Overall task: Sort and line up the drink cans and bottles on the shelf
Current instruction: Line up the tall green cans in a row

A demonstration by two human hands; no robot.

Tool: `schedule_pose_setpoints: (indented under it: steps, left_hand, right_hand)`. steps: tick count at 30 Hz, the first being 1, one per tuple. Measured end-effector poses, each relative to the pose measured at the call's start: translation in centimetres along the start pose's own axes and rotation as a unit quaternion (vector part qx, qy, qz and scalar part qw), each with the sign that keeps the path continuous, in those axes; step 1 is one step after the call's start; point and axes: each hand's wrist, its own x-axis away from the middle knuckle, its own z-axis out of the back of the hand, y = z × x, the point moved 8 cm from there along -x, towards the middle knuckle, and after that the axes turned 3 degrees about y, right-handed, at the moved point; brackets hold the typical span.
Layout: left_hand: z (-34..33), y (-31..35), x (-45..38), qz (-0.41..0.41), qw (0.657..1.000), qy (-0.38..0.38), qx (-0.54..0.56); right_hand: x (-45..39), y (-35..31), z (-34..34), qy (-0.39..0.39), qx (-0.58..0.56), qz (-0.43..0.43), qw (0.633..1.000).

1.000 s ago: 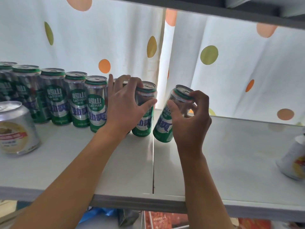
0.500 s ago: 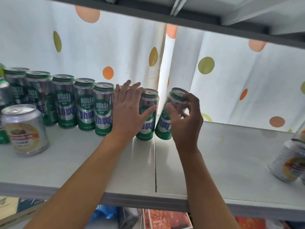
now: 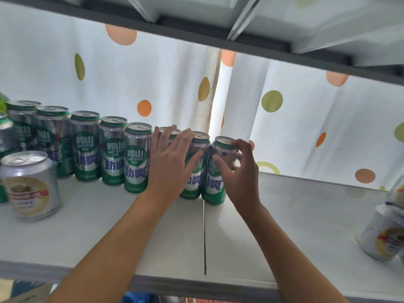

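Row of tall green-and-silver aluminium beer cans stands upright along the back of the white laminate shelf, running from far left to about the middle seam, cans touching side by side, blue Chinese lettering facing out. Left hand lies flat with straight spread fingers against the fronts of two cans near the row's right end; one of them, the hidden can, shows only its rim above the fingertips, the other is the second-last can, with the thumb across its front. Right hand has curled fingers round the last green can at the row's right end, fingertips near the top rim, thumb on the front; this can is upright on the shelf, touching its neighbour, just on the seam. Short silver can with yellow-and-red label stands apart at front left, nearer the shelf edge. Similar short silver cans sit at far right, tilted in view, partly cut off. White curtain with orange and green dots hangs behind. Grey upper shelf edge overhead.
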Motion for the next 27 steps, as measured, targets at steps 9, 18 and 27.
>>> schedule_pose_setpoints:
  steps: [9, 18, 27]
  left_hand:
    - [-0.5, 0.2, 0.4, -0.004, 1.000, -0.026, -0.014]
    - [1.8, 1.6, 1.2, -0.009, 0.996, -0.031, -0.086]
    - [12.8, -2.2, 2.8, 0.008, 0.998, -0.002, -0.056]
  right_hand:
    - [0.7, 0.4, -0.1, 0.002, 0.016, 0.011, 1.000]
    - [1.6, -4.4, 1.0, 0.057, 0.092, 0.110, 0.988]
    - [5.0, -11.3, -3.9, -0.002, 0.094, 0.143, 0.985]
